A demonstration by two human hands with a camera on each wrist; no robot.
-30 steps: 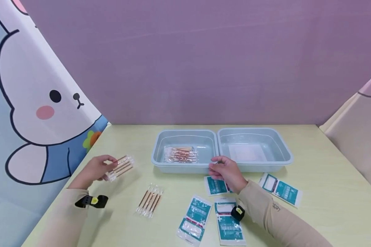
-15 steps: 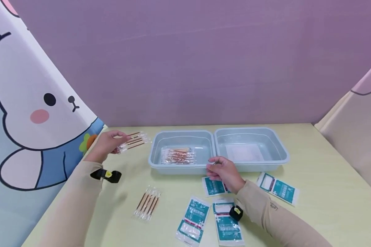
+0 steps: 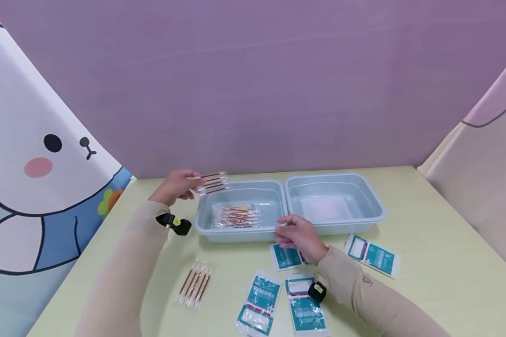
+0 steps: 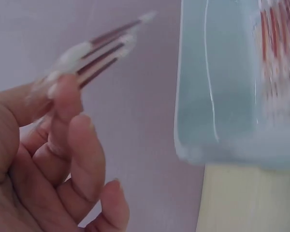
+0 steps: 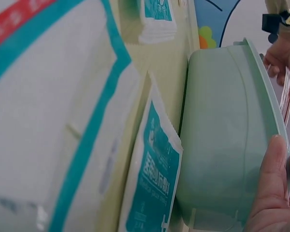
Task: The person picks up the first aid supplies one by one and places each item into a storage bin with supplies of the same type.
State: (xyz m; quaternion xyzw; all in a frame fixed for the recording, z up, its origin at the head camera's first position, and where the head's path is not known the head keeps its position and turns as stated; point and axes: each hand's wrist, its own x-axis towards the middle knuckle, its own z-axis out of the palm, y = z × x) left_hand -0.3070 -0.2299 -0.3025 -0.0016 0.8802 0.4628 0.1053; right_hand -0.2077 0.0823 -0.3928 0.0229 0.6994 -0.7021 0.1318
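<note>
Between thumb and fingers, my left hand (image 3: 178, 185) pinches a clear pack of cotton swabs (image 3: 212, 183) with brown sticks. It is raised at the back left corner of the left light-blue plastic tray (image 3: 211, 232), overlapping its rim in the head view. Inside that tray lie several similar packs of swabs (image 3: 237, 216). My right hand (image 3: 300, 238) grips the same tray's front rim near its right corner; in the right wrist view a finger (image 5: 272, 169) lies along the outer wall. Another swab pack (image 3: 195, 284) lies on the table in front.
A second light-blue tray (image 3: 377, 216) stands against the first on the right, with a flat white piece (image 3: 325, 208) inside. Teal-and-white packets (image 3: 259, 304) lie on the table (image 3: 430, 262) before the trays, one partly under the right hand. A purple cloth (image 3: 253, 93) hangs behind.
My left hand has carried the swab pack up and right, from the table's left side to the left tray's back corner. The right hand stays at the tray rim. The head view has shifted slightly.
</note>
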